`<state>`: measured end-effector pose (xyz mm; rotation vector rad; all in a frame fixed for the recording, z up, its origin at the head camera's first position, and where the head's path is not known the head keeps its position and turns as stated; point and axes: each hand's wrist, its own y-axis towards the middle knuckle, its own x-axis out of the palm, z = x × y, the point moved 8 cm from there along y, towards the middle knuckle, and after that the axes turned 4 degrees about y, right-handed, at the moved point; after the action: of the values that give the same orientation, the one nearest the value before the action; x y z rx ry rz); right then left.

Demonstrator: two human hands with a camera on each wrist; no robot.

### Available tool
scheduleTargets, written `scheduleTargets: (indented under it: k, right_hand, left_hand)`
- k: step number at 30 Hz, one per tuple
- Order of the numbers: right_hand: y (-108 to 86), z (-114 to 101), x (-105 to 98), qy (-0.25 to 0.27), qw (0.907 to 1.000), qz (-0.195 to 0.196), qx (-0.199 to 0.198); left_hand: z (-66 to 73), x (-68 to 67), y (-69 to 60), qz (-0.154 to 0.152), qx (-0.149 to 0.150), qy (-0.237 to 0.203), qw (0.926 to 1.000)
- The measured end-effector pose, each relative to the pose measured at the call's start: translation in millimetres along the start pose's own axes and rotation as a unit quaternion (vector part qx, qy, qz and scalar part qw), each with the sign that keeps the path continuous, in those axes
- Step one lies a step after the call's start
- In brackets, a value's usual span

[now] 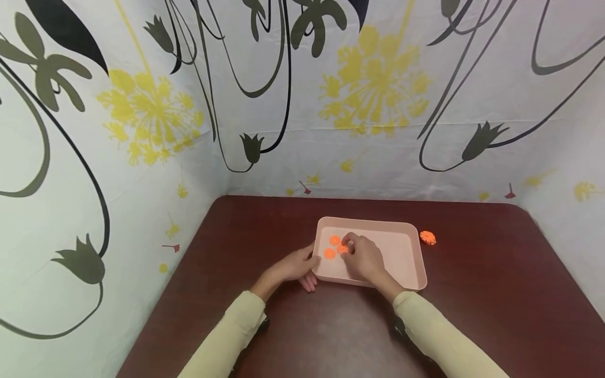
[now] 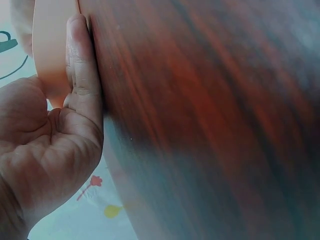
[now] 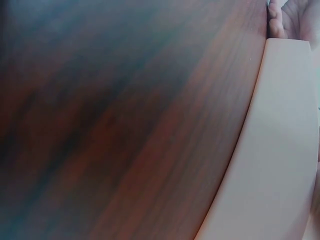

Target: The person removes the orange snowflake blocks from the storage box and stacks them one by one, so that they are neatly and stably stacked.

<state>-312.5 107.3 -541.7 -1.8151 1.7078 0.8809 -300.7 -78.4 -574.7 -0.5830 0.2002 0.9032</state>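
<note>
A pink rectangular tray (image 1: 397,252) lies on the table. Toward its left end are orange flower-shaped pieces (image 1: 329,253). The left hand (image 1: 295,265) grips the tray's left edge, thumb at the rim; in the left wrist view that hand (image 2: 55,120) has its fingers along the tray's wall (image 2: 50,45). Over the tray, the right hand (image 1: 365,257) pinches an orange piece (image 1: 342,249) with thumb and fingertips. The right wrist view shows the tray's side wall (image 3: 270,135), with the left hand (image 3: 295,20) at its far end; the right hand is barely visible at the edge.
A small stack of orange flower-shaped pieces (image 1: 427,238) sits on the dark red-brown table (image 1: 264,226) just beyond the tray's right end. White cloth with a floral print (image 1: 302,115) hangs behind and beside the table.
</note>
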Motion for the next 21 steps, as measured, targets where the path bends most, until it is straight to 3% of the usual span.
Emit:
scheduleTargets:
  k: [11,21]
  right_hand:
    - [1.9,0.5,-1.0,0.013,0.9998,0.012,-0.002]
    - [0.2,5.9,-6.1,0.046,0.9980,0.029,0.032]
  left_hand:
    - [1.0,1.2,1.6,-0.003,0.007,-0.016,0.9998]
    - [2.2,1.6,0.6,-0.004,0.015,-0.017,0.9997]
